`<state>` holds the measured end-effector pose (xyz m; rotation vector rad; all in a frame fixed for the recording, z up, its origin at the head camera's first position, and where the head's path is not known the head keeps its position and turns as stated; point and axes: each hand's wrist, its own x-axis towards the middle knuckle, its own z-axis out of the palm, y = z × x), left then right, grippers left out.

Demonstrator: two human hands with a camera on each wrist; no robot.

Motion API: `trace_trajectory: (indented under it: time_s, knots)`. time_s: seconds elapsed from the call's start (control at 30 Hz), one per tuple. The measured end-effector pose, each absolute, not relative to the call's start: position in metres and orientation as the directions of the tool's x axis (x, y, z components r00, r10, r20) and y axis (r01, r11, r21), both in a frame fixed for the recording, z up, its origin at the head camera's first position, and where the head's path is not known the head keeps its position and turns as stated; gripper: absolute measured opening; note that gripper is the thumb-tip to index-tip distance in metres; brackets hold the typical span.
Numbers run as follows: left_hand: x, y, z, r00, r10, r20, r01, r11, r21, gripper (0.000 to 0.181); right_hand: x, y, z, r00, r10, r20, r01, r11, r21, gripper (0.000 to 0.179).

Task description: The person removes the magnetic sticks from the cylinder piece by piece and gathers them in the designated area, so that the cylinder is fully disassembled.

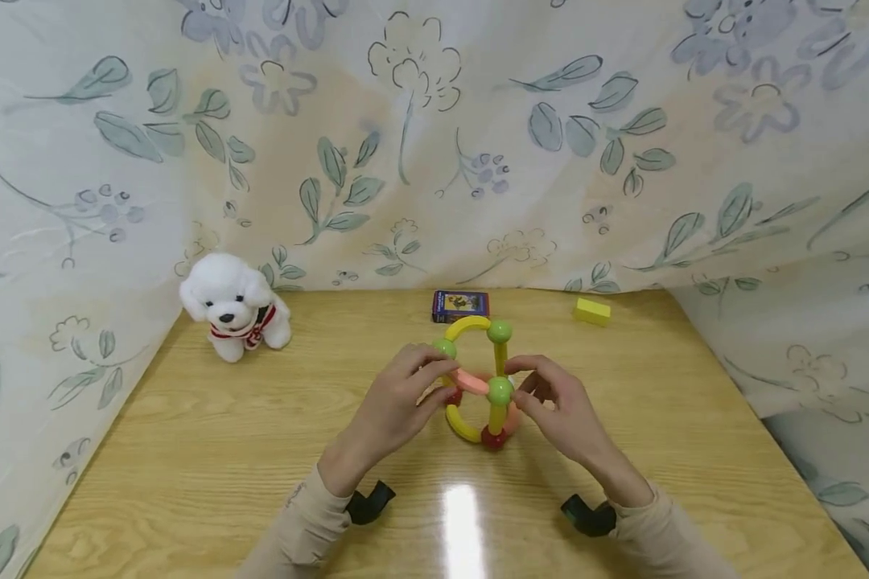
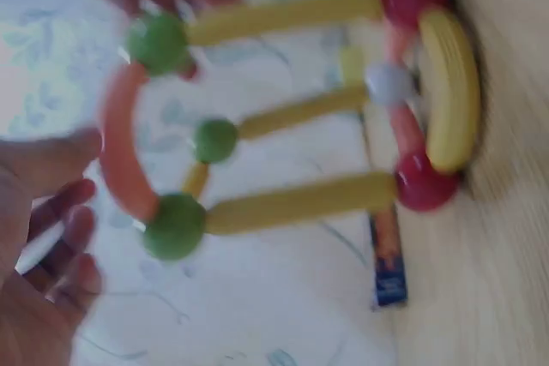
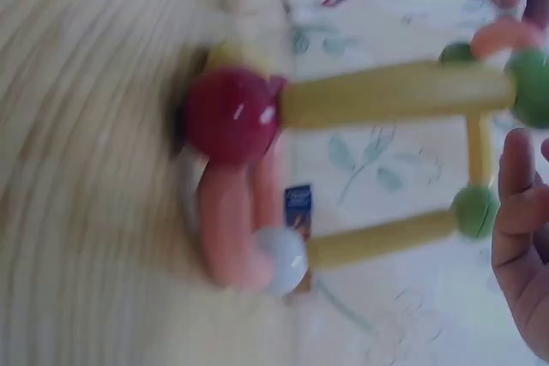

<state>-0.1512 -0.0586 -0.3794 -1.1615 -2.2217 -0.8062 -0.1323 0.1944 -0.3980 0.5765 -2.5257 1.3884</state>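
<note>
A frame of magnetic rods and balls (image 1: 497,418) stands on the wooden table between the hands. Three green balls (image 1: 500,392) top its straight yellow rods (image 2: 296,205); red balls (image 2: 426,181) and a white ball (image 3: 281,261) are at the base. A curved pink rod (image 1: 472,382) joins two green balls. The left hand (image 1: 405,390) is beside that pink rod, one fingertip against or very near it, other fingers loosely bent. Beside the nearest green ball, the right hand (image 1: 561,406) has thumb and forefinger apart; contact is unclear. Both wrist views are blurred.
A white plush dog (image 1: 235,305) sits at the back left. Behind the frame lies a small dark-blue card box (image 1: 460,305). A yellow block (image 1: 592,312) is at the back right. Floral cloth (image 1: 434,161) hangs along the table's back and sides.
</note>
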Motion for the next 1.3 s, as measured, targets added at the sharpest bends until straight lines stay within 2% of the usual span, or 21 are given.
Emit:
trace_trajectory:
  time_s: [0.1, 0.23, 0.53, 0.83, 0.93, 1.0, 1.17, 1.3]
  knots:
    - [-0.160, -0.057, -0.384, -0.420, 0.561, 0.714, 0.847, 0.524, 0.087, 0.037, -0.129, 0.183, -0.396, -0.863, -0.292, 0.413, -0.505, 0.503, -0.701, 0.035]
    - [-0.166, -0.053, -0.392, -0.383, 0.570, 0.727, 0.842, 0.538, 0.021, 0.038, -0.127, 0.175, -0.398, -0.845, -0.292, 0.449, -0.534, 0.522, -0.666, 0.035]
    - [-0.165, -0.050, -0.389, -0.436, 0.574, 0.693, 0.838, 0.540, 0.080, 0.034, -0.126, 0.176, -0.397, -0.870, -0.276, 0.408, -0.493, 0.476, -0.729, 0.030]
    - [-0.166, -0.051, -0.388, -0.458, 0.563, 0.688, 0.821, 0.565, 0.083, 0.029, -0.128, 0.180, -0.398, -0.875, -0.260, 0.409, -0.484, 0.490, -0.725, 0.027]
    - [-0.166, -0.053, -0.388, -0.454, 0.560, 0.692, 0.819, 0.568, 0.078, 0.029, -0.128, 0.182, -0.395, -0.904, -0.251, 0.345, -0.426, 0.484, -0.764, 0.031]
    - [-0.166, -0.054, -0.388, -0.451, 0.566, 0.690, 0.821, 0.567, 0.071, 0.029, -0.128, 0.184, -0.392, -0.938, -0.242, 0.247, -0.336, 0.461, -0.821, 0.035]
    - [-0.166, -0.056, -0.390, -0.459, 0.568, 0.683, 0.818, 0.570, 0.075, 0.032, -0.129, 0.186, -0.385, -0.963, -0.268, 0.021, -0.106, 0.309, -0.945, 0.047]
    - [-0.165, -0.057, -0.388, -0.471, 0.562, 0.680, 0.816, 0.570, 0.094, 0.031, -0.131, 0.185, -0.383, -0.955, -0.297, -0.001, -0.079, 0.255, -0.964, 0.048]
